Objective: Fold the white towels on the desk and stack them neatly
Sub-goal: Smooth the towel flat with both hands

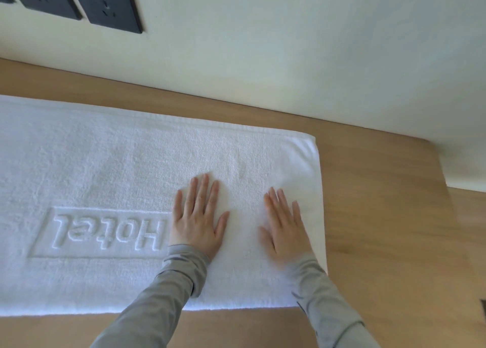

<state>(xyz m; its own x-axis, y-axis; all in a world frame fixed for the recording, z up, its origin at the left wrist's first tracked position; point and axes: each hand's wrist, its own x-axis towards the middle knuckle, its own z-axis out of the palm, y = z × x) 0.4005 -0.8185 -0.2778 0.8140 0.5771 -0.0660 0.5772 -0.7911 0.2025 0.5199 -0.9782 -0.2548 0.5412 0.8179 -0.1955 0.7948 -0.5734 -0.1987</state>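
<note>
At the bottom of the frame we see two grey sleeves [163, 295] reaching up from the lower edge. Above them, the left hand [197, 221] and the right hand [285, 229] lie flat, palms down and fingers straight, gripping nothing, side by side on the right part of a white towel [105, 168]. The right hand looks slightly blurred. The towel lies spread across the centre and left of the frame on a wooden desk [381, 216]. Its raised word "Hotel" [105, 233] is upside down to us, just left of the left hand. Beyond, we see a pale wall [289, 45] with dark wall sockets [105, 3] at upper left.
</note>
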